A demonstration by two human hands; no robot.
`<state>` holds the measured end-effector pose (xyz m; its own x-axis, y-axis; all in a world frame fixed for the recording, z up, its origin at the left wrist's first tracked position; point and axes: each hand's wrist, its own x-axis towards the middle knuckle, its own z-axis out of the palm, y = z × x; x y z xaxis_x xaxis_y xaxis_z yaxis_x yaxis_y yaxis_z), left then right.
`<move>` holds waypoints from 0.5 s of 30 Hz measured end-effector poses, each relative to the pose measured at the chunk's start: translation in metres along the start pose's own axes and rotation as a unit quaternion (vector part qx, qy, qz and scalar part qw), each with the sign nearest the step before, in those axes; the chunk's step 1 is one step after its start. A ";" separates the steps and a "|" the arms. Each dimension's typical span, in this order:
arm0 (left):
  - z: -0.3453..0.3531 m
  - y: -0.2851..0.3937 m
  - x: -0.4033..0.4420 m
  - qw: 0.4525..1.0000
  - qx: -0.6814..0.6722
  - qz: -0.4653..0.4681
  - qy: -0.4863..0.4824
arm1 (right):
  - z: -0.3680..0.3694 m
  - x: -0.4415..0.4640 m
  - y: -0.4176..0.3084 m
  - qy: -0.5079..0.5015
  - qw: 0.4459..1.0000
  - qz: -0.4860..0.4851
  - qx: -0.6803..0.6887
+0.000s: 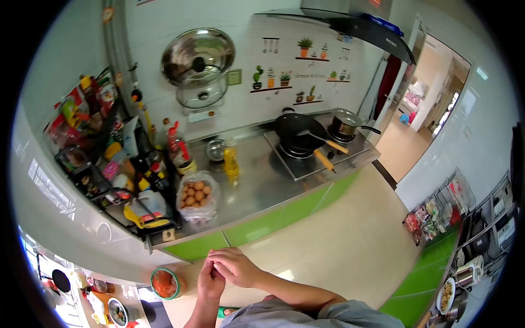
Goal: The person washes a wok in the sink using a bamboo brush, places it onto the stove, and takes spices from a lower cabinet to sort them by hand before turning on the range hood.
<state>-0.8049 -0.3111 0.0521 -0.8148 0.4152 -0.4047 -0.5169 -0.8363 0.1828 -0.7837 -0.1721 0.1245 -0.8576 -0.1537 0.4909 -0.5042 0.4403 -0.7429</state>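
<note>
In front of my body, my left hand (pixel 210 280) and my right hand (pixel 239 267) are pressed together above the floor. The right fingers are closed over the fingertips of the left hand, whose fingers are bent. Whether anything small lies between them is hidden. Beyond the hands, a clear plastic bag of brown eggs (pixel 195 194) sits on the steel counter (pixel 249 199) near its front edge. Behind the bag stand a bottle of yellow oil (pixel 231 164) and a metal bowl (pixel 215 150). Neither hand touches these things.
A black wok (pixel 295 130) with a spatula (pixel 322 140) and a lidded saucepan (pixel 345 124) stand on the stove. A crowded seasoning rack (pixel 117 180) fills the counter's left end. A green-rimmed bin (pixel 164 283) is on the floor. A doorway (pixel 424 104) opens at right.
</note>
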 end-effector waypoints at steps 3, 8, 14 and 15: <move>0.024 -0.069 0.022 0.998 0.001 -0.050 0.023 | -0.061 -0.033 0.021 0.033 0.997 0.035 -0.059; 0.051 -0.156 0.050 0.987 -0.031 -0.157 0.017 | -0.153 -0.076 0.046 0.085 0.987 0.081 -0.110; 0.086 -0.198 0.091 0.958 0.027 -0.281 0.044 | -0.240 -0.097 0.090 0.255 0.947 0.125 -0.149; 0.088 -0.203 0.102 0.956 0.036 -0.287 0.056 | -0.253 -0.098 0.099 0.290 0.933 0.142 -0.159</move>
<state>-0.8065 -0.0672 0.0524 -0.3602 0.7538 -0.5496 -0.8901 -0.4541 -0.0396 -0.7239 0.1107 0.1180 -0.7060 0.4737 0.5265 -0.1295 0.6446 -0.7535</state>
